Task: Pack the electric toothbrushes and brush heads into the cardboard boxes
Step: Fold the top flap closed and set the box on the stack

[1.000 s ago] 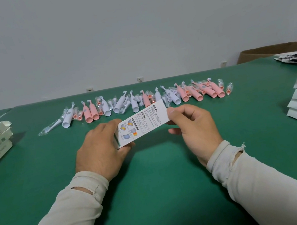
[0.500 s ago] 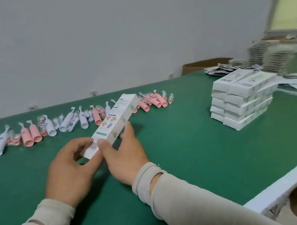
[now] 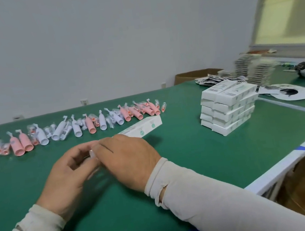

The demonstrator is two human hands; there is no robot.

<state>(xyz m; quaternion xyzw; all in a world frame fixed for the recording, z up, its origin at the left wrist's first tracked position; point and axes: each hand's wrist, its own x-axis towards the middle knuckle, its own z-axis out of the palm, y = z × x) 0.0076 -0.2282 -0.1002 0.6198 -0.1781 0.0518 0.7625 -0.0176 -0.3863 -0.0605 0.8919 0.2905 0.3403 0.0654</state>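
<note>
A long white cardboard box lies slanted above the green table, its far end pointing right. My right hand grips its near end from above, fingers curled over it. My left hand holds the same near end from the left, thumb and fingers around the box's end flap. That end is mostly hidden by both hands. Behind them a row of pink and white electric toothbrushes and wrapped brush heads stretches across the table.
A stack of closed white boxes stands at the right. Leaflets, stacked packs and a brown carton sit at the far right corner. The table's white edge runs along the right, with a carton below it.
My head has turned further right. The box has dropped lower and tilted flatter, and my right hand has moved over its near end, meeting my left hand there.
</note>
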